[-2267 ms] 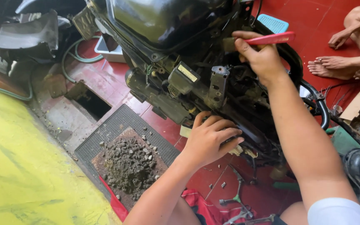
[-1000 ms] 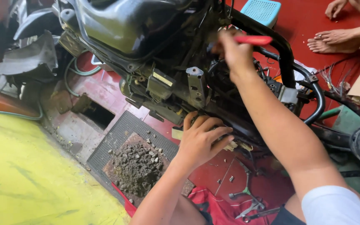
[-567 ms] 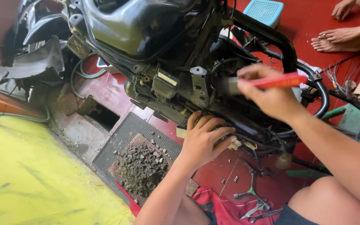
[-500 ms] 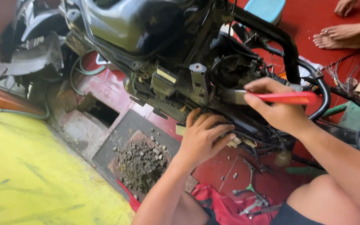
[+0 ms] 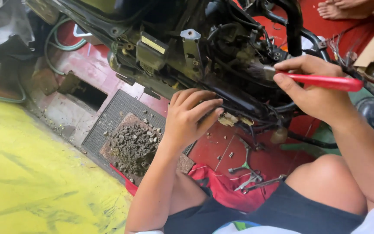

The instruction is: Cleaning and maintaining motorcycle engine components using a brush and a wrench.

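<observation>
right hand (image 5: 312,93) is pinched around a red-handled brush (image 5: 321,81), thumb and forefinger up near the ferrule, handle sticking out toward 3 o'clock. the bristles are poking into the dark tangle of the bike frame (image 5: 221,65) at about 9 o'clock from that hand. the brush looks light and stiff in the handle, soft at the tip, so gripping close to the head like that probably gives the best control in such a cramped spot.

left hand (image 5: 191,115) is curled, fingers hooked over a black lower rail of the frame, gripping it rather than lying flat. that frame looks heavy, rigid and probably greasy, so i'd guess it won't budge but could be slippery; the wiring and small connectors hanging just by the fingertips look like the fragile bit.

further out: at 7 o'clock of the left hand there's a black mat (image 5: 117,117) with a pile of gravel (image 5: 133,147) on it. down at 5 o'clock, wrenches (image 5: 249,175) lie on the red floor next to a red rag (image 5: 221,186). green hose (image 5: 63,43) is coiled at top left, and someone else's bare foot (image 5: 338,8) is at top right.
</observation>
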